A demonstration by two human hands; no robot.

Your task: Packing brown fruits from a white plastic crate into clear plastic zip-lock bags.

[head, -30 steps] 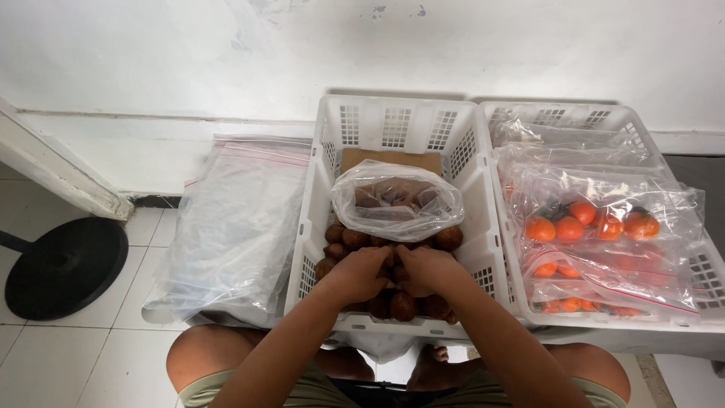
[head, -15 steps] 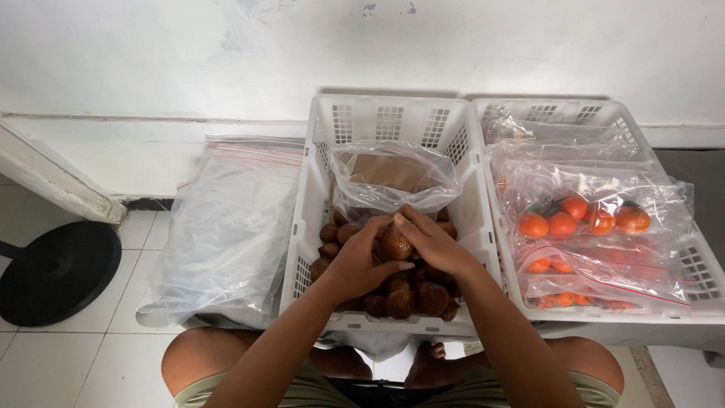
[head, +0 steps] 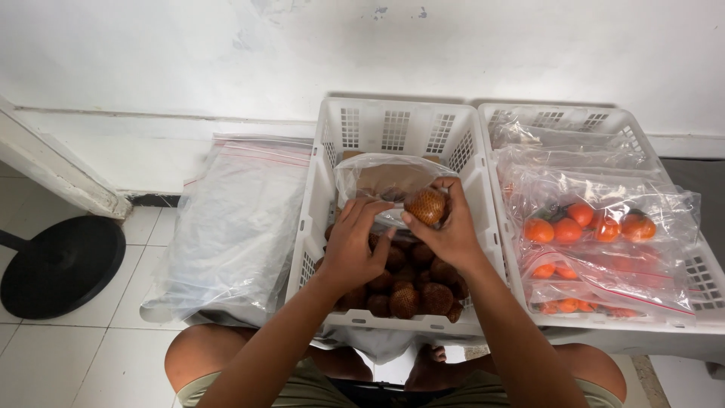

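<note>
At the far left, at about nine o'clock from the hands, a round black base [head: 60, 264] sits on the tiled floor. Beside it lies a stack of empty clear zip bags [head: 238, 219], limp and slippery by the look of them.

In the white slotted crate [head: 393, 125] at the centre, the left hand [head: 355, 249] has its fingers closed lightly on the near lip of a clear plastic bag [head: 385, 181], pinching the film to hold its mouth open. The film looks thin and floppy, so it probably needs a hold right at the rim, as here.

Just to the right, the right hand [head: 445, 230] grips one brown scaly fruit [head: 425, 205] between thumb and curled fingers, at the bag's mouth, at about twelve o'clock from the pile. The fruit looks firm, light and rough-skinned, so it should not slip; the scales may be prickly, and a grip around its round middle suits it.

Below both hands, at six o'clock, the loose brown fruits [head: 411, 291] fill the crate's near end.

At three o'clock a second white crate [head: 702, 276] holds sealed bags of orange fruits [head: 589, 223].
</note>
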